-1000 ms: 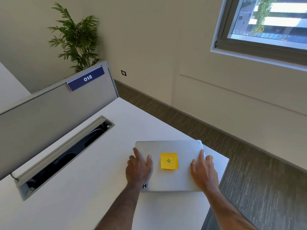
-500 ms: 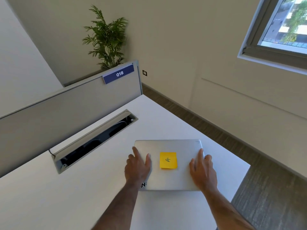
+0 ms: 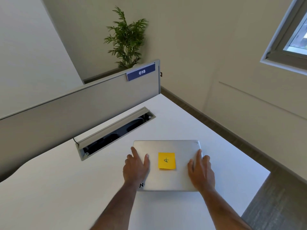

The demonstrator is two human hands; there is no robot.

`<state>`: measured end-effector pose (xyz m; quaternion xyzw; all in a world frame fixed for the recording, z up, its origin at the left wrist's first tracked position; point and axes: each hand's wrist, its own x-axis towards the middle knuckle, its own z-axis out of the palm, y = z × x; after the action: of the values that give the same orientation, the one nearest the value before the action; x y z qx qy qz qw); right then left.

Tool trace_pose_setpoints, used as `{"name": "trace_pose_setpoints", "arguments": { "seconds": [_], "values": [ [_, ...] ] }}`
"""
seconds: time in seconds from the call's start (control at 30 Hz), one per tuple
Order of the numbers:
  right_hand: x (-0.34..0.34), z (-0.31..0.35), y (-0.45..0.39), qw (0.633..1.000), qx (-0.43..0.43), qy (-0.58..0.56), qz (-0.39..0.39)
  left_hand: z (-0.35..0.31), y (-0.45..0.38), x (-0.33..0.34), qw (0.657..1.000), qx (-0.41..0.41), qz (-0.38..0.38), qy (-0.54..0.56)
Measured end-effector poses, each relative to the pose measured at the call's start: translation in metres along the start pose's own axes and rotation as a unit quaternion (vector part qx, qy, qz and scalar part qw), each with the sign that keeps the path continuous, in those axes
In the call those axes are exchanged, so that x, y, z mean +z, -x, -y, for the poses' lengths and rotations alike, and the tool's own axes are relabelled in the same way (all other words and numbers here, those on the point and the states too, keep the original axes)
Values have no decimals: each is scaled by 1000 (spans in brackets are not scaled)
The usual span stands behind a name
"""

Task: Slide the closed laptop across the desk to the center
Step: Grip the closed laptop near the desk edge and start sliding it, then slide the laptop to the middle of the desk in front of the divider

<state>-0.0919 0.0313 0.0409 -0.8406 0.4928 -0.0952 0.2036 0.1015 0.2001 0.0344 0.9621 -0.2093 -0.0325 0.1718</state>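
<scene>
A closed silver laptop (image 3: 167, 146) lies flat on the white desk (image 3: 66, 188), with a yellow sticky note (image 3: 166, 161) in the middle of its lid. My left hand (image 3: 136, 168) presses on the lid's left side, fingers reaching over the left edge. On the right side my right hand (image 3: 201, 171) lies the same way, its outer fingers wrapped over the right edge. A strip of bare desk shows between the laptop and the desk's right edge (image 3: 255, 193).
An open cable tray (image 3: 114, 133) is cut into the desk just behind and left of the laptop. A grey partition (image 3: 83, 105) labelled 018 stands along the back. A potted plant (image 3: 127, 39) and a window (image 3: 292, 35) are beyond; the floor drops off at right.
The laptop has slid left with both hands on it, away from the desk's right edge, and now sits closer to the cable tray. My view has turned left.
</scene>
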Motion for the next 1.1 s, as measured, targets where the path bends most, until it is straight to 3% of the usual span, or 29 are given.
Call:
{"name": "trace_pose_setpoints", "arguments": {
  "seconds": [1.1],
  "values": [
    [108, 160, 68, 992, -107, 38, 51, 208, 9, -62, 992, -123, -14, -31]
  ]
}}
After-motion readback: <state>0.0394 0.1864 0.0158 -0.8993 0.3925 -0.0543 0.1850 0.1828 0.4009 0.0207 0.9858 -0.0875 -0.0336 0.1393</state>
